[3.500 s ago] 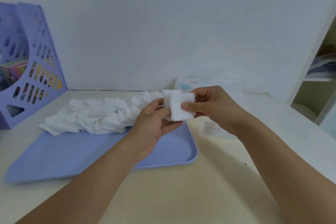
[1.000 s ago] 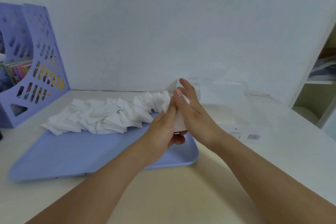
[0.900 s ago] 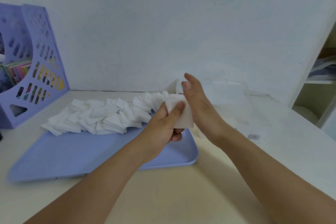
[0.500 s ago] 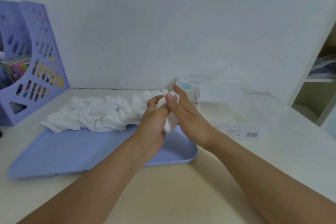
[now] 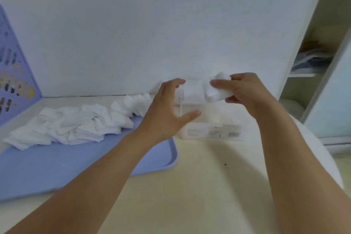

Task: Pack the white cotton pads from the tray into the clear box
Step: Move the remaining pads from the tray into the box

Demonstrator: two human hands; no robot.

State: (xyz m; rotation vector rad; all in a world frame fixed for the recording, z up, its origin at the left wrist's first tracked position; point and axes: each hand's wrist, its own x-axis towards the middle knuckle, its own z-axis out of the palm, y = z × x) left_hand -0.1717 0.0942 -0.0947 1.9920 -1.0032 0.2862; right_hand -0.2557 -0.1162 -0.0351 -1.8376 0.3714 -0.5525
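My right hand [image 5: 245, 89] grips a small stack of white cotton pads [image 5: 215, 91] over the clear box [image 5: 209, 118], which stands by the wall just right of the tray. My left hand [image 5: 167, 112] hovers at the box's left wall with fingers and thumb spread, holding nothing; whether it touches the box is unclear. A long heap of loose white cotton pads [image 5: 76, 123] lies along the back of the blue tray [image 5: 57, 165].
A purple perforated file holder [image 5: 13, 85] stands at the far left against the wall. An open shelf unit [image 5: 313, 66] with stored items is at the right. The box's lid [image 5: 212, 133] with a printed label lies flat in front of the box.
The stack has passed from both hands into my right hand alone, which has carried it right, over the box. My left hand let go and opened by the box's left side.
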